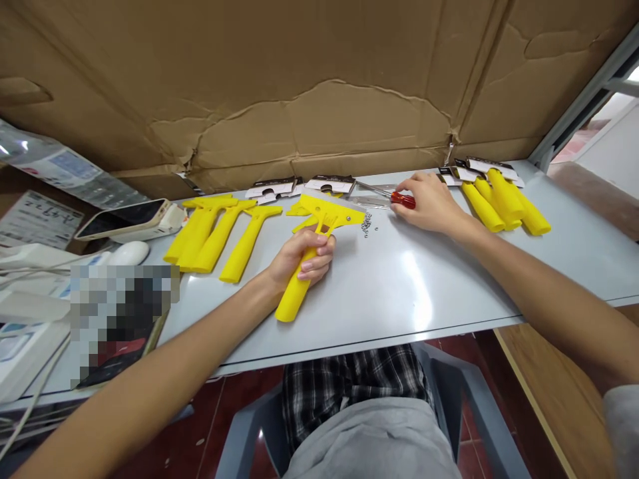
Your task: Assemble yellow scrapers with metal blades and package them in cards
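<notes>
My left hand [305, 258] is wrapped round the grip of a yellow plastic scraper [294, 299], whose wide head points up and right. A screw shows in the head near its right end, and a clear blade edge runs along the top. My right hand [430, 201] has its fingers on the red handle of a screwdriver [403, 199] at the back of the table. The screwdriver's shaft points left. Between the two hands lies a small pile of screws [367, 223], just beyond the scraper head's right end.
Several yellow handles [244, 249] lie at left, and yellow scrapers with card sleeves [506, 199] at right. Black-and-white packets [274, 188] rest along the back, before a cardboard wall [319, 126]. A phone [124, 219], a white mouse [130, 253] and a plastic bottle [74, 166] crowd the left end.
</notes>
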The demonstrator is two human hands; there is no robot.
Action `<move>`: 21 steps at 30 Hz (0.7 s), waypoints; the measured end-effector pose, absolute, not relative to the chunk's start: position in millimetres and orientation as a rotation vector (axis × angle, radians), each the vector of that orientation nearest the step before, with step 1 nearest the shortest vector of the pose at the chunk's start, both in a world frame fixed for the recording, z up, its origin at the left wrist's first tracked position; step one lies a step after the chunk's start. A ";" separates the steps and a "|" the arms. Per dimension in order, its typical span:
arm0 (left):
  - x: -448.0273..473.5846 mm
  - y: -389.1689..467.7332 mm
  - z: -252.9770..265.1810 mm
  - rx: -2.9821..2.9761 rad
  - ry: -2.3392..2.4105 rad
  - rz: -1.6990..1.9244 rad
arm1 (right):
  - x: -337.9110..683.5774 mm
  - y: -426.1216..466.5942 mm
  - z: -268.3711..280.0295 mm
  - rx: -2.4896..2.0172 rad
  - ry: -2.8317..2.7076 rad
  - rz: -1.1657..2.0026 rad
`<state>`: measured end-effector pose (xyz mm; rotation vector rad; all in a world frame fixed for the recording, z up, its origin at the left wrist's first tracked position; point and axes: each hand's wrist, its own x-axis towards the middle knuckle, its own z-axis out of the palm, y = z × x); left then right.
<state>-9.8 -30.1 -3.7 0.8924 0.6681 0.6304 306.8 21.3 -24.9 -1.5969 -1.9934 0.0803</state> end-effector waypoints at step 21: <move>1.3 -34.1 6.0 0.686 0.875 0.795 | 293.7 20.4 -15.2 -1.236 -1.466 0.840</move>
